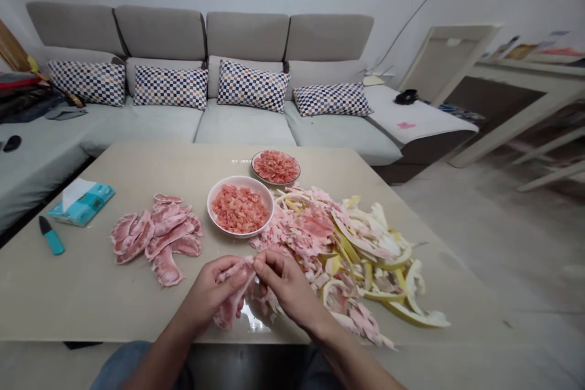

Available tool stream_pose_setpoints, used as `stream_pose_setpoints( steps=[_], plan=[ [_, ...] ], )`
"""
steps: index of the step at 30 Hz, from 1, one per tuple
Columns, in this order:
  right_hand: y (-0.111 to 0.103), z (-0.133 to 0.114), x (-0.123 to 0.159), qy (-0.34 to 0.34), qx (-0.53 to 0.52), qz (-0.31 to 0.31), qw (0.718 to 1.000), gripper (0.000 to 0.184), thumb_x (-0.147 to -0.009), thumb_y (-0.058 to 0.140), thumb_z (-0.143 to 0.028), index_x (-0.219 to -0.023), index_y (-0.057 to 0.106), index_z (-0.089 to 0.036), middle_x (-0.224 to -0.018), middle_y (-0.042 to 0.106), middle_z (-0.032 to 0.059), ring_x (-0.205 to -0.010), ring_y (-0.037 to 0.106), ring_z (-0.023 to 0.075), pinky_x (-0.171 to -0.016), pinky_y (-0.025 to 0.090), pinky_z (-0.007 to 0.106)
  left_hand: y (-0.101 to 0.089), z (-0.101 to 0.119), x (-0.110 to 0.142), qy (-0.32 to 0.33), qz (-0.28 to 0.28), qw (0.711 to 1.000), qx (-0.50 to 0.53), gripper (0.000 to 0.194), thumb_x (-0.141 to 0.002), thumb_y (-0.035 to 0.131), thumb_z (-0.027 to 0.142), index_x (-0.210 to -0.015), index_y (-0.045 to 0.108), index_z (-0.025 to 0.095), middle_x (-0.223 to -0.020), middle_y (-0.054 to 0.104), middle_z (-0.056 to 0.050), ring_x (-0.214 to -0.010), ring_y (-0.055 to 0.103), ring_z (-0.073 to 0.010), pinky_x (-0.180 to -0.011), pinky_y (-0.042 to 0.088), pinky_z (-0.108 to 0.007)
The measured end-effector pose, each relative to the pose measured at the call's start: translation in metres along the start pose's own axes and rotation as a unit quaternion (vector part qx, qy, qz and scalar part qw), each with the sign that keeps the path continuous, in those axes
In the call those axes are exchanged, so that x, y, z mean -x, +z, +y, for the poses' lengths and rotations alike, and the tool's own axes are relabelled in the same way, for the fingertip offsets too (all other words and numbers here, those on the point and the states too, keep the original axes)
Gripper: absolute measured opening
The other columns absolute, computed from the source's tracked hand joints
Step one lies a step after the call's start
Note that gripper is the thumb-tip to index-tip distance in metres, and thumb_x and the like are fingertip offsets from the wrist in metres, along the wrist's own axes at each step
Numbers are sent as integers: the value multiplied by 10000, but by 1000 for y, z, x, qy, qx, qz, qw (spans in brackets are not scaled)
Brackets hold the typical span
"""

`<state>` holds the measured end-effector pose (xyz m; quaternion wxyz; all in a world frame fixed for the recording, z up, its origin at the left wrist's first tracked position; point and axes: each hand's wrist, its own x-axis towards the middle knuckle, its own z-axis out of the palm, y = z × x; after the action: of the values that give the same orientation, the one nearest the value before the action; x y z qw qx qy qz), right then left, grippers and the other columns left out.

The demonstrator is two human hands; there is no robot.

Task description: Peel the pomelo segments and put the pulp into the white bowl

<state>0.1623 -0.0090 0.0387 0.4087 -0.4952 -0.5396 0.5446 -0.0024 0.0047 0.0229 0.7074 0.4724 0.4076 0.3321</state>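
Near the table's front edge, my left hand [214, 292] is closed around a pink pomelo segment [226, 315] still in its pale skin. The fingertips of my right hand [281, 280] pinch the upper end of that same segment. Left of my hands lies a pile of pomelo segments [159, 231] in their membranes. Just beyond them stands a white bowl [212, 219] filled with peeled pink pulp [241, 208]. To the right spreads a heap of pink membrane scraps [301, 225] and yellow-and-white pomelo rind [361, 256].
A dark-rimmed plate [298, 175] of pulp stands behind the bowl. On the left of the table [82, 298] are a blue tissue pack [86, 204] and a knife [51, 234] with a turquoise handle. A grey sofa [242, 125] with checked cushions runs along the back.
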Motion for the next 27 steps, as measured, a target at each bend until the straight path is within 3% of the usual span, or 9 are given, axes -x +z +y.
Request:
stream_pose_setpoints(
  steps=[2, 5, 11, 14, 16, 18, 20, 23, 27],
  plan=[
    [0, 2, 0, 57, -127, -47, 989, 453, -813, 549, -627, -690, 475, -198, -488, 459, -67, -375, 365, 74, -399, 312, 202, -3, 2, 0, -32, -46, 996, 73, 306, -781, 651, 434, -903, 632, 155, -577, 578, 11, -410, 489, -92, -405, 412, -199],
    [4, 5, 3, 84, -203, -58, 974, 455, -765, 627, -611, -685, 478, -188, -482, 429, -80, -384, 307, 54, -396, 283, 185, -6, -1, -1, -46, -84, 985, 140, 278, -788, 651, 411, -849, 603, 144, -543, 563, 15, -357, 455, -69, -362, 374, -173],
    [-4, -11, 5, 36, -258, -17, 965, 482, -730, 661, -603, -622, 421, -200, -583, 363, -60, -451, 298, 64, -404, 279, 196, -15, -2, -2, -55, -140, 961, 234, 277, -765, 677, 396, -757, 557, 147, -521, 516, 29, -333, 410, -51, -304, 319, -146],
    [-19, -19, 5, -55, -145, 104, 982, 402, -842, 579, -525, -639, 455, -201, -604, 415, -40, -500, 382, 91, -450, 344, 208, -19, 3, -3, -41, -85, 965, 243, 253, -786, 667, 375, -761, 537, 160, -545, 505, 36, -375, 433, -53, -325, 342, -138],
    [-25, -20, 4, -108, -2, 126, 986, 234, -882, 574, -405, -779, 586, -197, -723, 553, 0, -623, 514, 120, -563, 436, 228, -18, 6, -5, -49, -58, 973, 220, 223, -813, 644, 360, -792, 531, 169, -558, 502, 41, -386, 440, -53, -340, 359, -140],
    [-25, -18, 5, -167, 114, 102, 974, 151, -901, 561, -291, -1014, 637, -225, -978, 631, 46, -831, 593, 158, -727, 488, 270, -15, 7, -6, -67, -55, 977, 197, 233, -821, 633, 377, -797, 525, 171, -556, 489, 49, -377, 424, -48, -337, 351, -140],
    [-21, -14, 5, -231, 188, 76, 952, 279, -909, 539, -209, -1175, 599, -270, -1160, 612, 59, -1019, 582, 181, -877, 474, 318, -12, 7, -7, -82, -53, 980, 176, 259, -816, 633, 403, -791, 524, 170, -555, 480, 52, -371, 410, -42, -331, 330, -135],
    [-18, -9, 4, -290, 244, 62, 923, 324, -909, 531, -163, -1200, 597, -288, -1138, 637, 55, -1071, 575, 185, -928, 458, 344, -9, 5, -7, -98, -58, 982, 154, 280, -810, 632, 428, -786, 541, 164, -569, 493, 49, -357, 404, -38, -322, 329, -136],
    [-20, -7, 1, -321, 266, 32, 908, 242, -905, 540, -159, -1099, 655, -247, -997, 679, 61, -933, 619, 179, -830, 490, 322, -10, 7, -5, -134, -111, 966, 189, 289, -879, 521, 434, -933, 597, 161, -663, 584, 2, -355, 448, -61, -298, 383, -167]
  ],
)
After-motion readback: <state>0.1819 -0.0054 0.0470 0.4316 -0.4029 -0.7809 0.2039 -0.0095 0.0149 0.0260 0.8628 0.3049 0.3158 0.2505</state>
